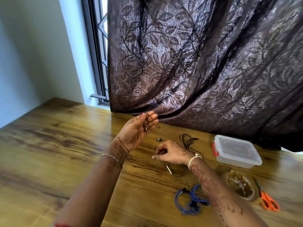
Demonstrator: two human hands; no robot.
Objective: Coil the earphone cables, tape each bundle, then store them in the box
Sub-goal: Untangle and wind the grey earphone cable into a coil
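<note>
My left hand (pixel 139 128) is raised above the table, palm toward me, fingers nearly straight, with the thumb pinning a thin earphone plug (pixel 146 129) against the palm. Lower and to the right, my right hand (pixel 170 153) has its fingers curled round a dark earphone cable (pixel 176 172) whose loops and white inline piece lie under it. A loose black earphone cable (pixel 188 141) lies behind the right hand. Blue earphones (pixel 188 200) lie tangled by my right forearm. The clear plastic box (pixel 236 151) with a red latch stands shut at the right. A roll of clear tape (pixel 241 185) lies in front of it.
Orange-handled scissors (pixel 267 199) lie at the right, beside the tape. A dark leaf-patterned curtain (pixel 196 63) hangs down to the wooden table (pixel 57 145) along its far edge. Small earbuds (pixel 159 139) lie between my hands.
</note>
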